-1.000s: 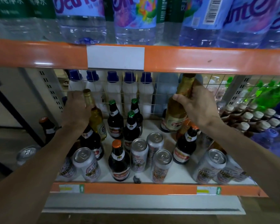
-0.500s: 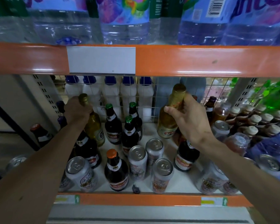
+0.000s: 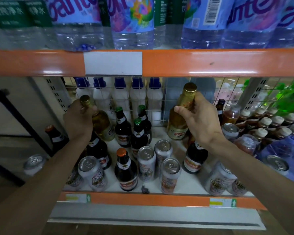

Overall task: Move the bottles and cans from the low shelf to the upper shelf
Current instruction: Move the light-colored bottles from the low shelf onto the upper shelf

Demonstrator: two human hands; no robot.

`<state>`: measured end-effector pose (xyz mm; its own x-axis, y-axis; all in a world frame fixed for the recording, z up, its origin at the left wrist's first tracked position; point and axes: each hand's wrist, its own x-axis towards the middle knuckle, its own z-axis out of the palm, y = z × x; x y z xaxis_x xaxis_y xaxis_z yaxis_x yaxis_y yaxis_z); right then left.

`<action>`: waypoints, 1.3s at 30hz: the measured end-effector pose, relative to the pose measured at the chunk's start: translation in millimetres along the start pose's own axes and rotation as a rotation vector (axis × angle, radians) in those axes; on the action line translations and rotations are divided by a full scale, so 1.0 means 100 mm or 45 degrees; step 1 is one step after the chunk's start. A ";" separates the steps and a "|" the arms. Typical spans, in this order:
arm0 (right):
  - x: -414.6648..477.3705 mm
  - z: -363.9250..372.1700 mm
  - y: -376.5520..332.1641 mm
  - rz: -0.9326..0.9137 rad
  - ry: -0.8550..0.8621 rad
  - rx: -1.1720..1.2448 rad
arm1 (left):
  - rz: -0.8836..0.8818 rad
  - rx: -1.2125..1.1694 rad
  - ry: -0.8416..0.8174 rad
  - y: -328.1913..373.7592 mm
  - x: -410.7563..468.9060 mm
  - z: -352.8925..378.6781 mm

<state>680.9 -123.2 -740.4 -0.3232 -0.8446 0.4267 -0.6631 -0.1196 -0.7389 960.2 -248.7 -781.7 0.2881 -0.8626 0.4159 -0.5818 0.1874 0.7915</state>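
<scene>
Shelving: a store rack is seen from above, its upper shelf (image 3: 210,63) fronted by an orange rail and its low shelf (image 3: 159,200) backed by wire mesh (image 3: 173,106).
Water bottles (image 3: 132,22): the upper shelf is packed with large clear ones right up to its front edge.
Left hand (image 3: 78,119): it is reached in over the left side of the low shelf, with the forearm stretched forward. The fingers are wrapped round the neck of the left golden bottle (image 3: 102,126), just under its gold cap.
Right hand (image 3: 202,121): it is reached in on the right, palm turned inward. The neck of the right golden bottle (image 3: 180,122) is gripped between the thumb and curled fingers.
Golden bottles: both are held tilted within the low shelf, below the orange rail. Whether their bases touch the shelf cannot be told.
Dark bottles (image 3: 126,170): several are stood upright between and beneath the two arms, close to the left golden bottle.
Cans (image 3: 146,162): silver-topped ones are grouped at the front of the low shelf, some partly hidden under the forearms.
White bottles (image 3: 120,97): a blue-capped row is seen behind the mesh.
Pale-capped bottles (image 3: 263,122): these are crowded in rows at the right.
Label holder (image 3: 113,63): a blank one is fixed on the upper rail.
Small dark object (image 3: 145,189): it is laid at the front lip, too small to identify.
</scene>
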 end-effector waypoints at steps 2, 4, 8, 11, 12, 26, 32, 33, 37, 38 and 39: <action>-0.05 -0.05 -0.07 -0.021 0.012 0.000 | 0.091 -0.135 0.009 0.04 -0.10 -0.11; -0.08 -0.11 -0.13 -0.041 0.021 0.000 | 0.157 -0.232 0.002 0.10 -0.22 -0.23; -0.16 -0.25 -0.25 -0.082 0.037 0.014 | 0.225 -0.288 -0.015 0.29 -0.46 -0.49; -0.28 -0.36 -0.29 -0.118 0.032 -0.017 | 0.262 -0.205 -0.022 0.50 -0.70 -0.70; -0.33 -0.39 -0.28 -0.124 0.033 -0.026 | 0.285 -0.168 -0.008 0.58 -0.80 -0.78; -0.82 -1.11 -0.85 -0.005 -0.110 -0.007 | 0.223 -0.177 -0.270 1.84 -1.38 -1.53; -0.64 -1.86 -2.15 0.258 -0.120 -0.098 | 0.143 -0.180 -0.578 2.89 -0.96 -2.15; -0.58 -1.99 -2.40 0.306 -0.122 -0.112 | 0.107 -0.189 -0.613 3.09 -0.85 -2.27; -0.29 -2.56 -3.49 0.529 -0.085 -0.055 | -0.089 -0.283 -0.791 4.04 -0.40 -2.92; -0.21 -2.73 -3.77 0.584 -0.077 -0.046 | -0.110 -0.281 -0.857 4.30 -0.29 -3.13; -0.14 -2.89 -4.04 0.625 -0.072 -0.045 | -0.125 -0.263 -0.909 4.55 -0.18 -3.33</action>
<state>758.3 87.7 -296.6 -0.5668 -0.8239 0.0032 -0.4646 0.3164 -0.8271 943.3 8.2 -279.8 -0.2731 -0.9620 0.0031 -0.4039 0.1176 0.9072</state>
